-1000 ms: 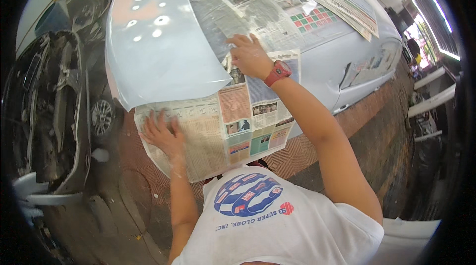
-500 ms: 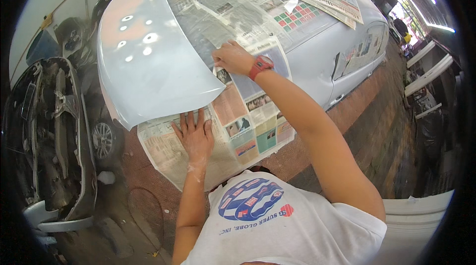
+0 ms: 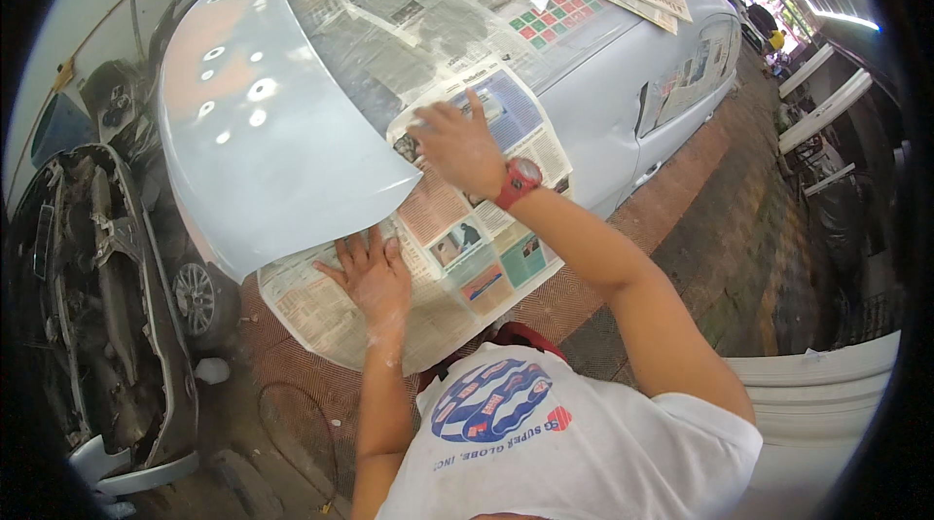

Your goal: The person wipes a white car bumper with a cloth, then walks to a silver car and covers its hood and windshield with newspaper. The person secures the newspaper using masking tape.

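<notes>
A sheet of newspaper (image 3: 457,257) lies over the near front corner of a pale blue car (image 3: 623,82), tucked under the edge of its raised hood (image 3: 263,141); the left hand (image 3: 370,272) presses flat on it with fingers spread, and the right hand (image 3: 457,145), a red watch (image 3: 519,179) on its wrist, rests farther up with fingers loosely spread. More newspaper (image 3: 438,14) covers the windshield. The floor is reddish brick paving (image 3: 700,228), with a stripped dark car (image 3: 97,296) to the left and white panels (image 3: 827,403) near right.
</notes>
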The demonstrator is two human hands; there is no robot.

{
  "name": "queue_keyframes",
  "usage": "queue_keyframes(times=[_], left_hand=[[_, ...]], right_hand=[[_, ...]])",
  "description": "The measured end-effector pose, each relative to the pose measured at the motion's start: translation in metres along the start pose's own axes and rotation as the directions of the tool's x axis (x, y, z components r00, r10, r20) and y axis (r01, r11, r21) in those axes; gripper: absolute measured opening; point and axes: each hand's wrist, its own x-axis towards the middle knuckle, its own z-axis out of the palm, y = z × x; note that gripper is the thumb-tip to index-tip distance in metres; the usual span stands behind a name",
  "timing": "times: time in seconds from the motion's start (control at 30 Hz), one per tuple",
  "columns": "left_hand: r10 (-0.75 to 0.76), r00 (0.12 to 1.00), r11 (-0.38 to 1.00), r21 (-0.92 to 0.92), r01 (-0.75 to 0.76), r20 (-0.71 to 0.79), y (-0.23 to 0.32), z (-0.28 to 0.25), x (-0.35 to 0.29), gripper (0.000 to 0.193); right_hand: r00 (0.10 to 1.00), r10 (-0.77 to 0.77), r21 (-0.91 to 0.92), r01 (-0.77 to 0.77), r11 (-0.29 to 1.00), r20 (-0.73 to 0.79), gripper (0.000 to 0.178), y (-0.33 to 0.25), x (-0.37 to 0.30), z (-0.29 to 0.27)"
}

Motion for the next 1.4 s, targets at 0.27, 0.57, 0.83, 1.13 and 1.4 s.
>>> queue_keyframes(times=[0.27, 0.57, 0.83, 1.13, 1.4], left_hand=[[0.003, 0.999, 0.992, 0.125, 0.002, -0.041, 0.005, 0.009, -0.010, 0.053], [-0.117, 0.980, 0.962, 0.227, 0.151, -0.158, 0.040, 0.020, -0.016, 0.054], [0.039, 0.892, 0.982, 0.184, 0.049, -0.450, 0.139, 0.066, -0.111, 0.059], [0.851, 0.377, 0.522, -0.505, -0.687, 0.366, 0.478, 0.222, -0.282, 0.051], [0.483, -0.123, 0.713, -0.471, -0.519, 0.867, 0.615, 0.378, -0.304, 0.054]], right_hand=[[0.960, -0.132, -0.009, 0.139, 0.990, 0.247, 0.044, 0.008, -0.009, 0.012], [0.988, 0.023, 0.213, 0.010, 0.977, -0.152, 0.052, 0.078, -0.188, -0.093], [0.459, 0.768, 0.358, -0.878, 0.317, 0.446, 0.056, 0.073, -0.698, -0.090], [0.034, 0.917, 0.462, -0.871, -0.168, 0.398, 0.053, 0.137, -0.885, -0.158], [0.116, 0.978, 0.572, -0.820, -0.003, 0.172, 0.052, 0.353, -0.913, -0.214]])
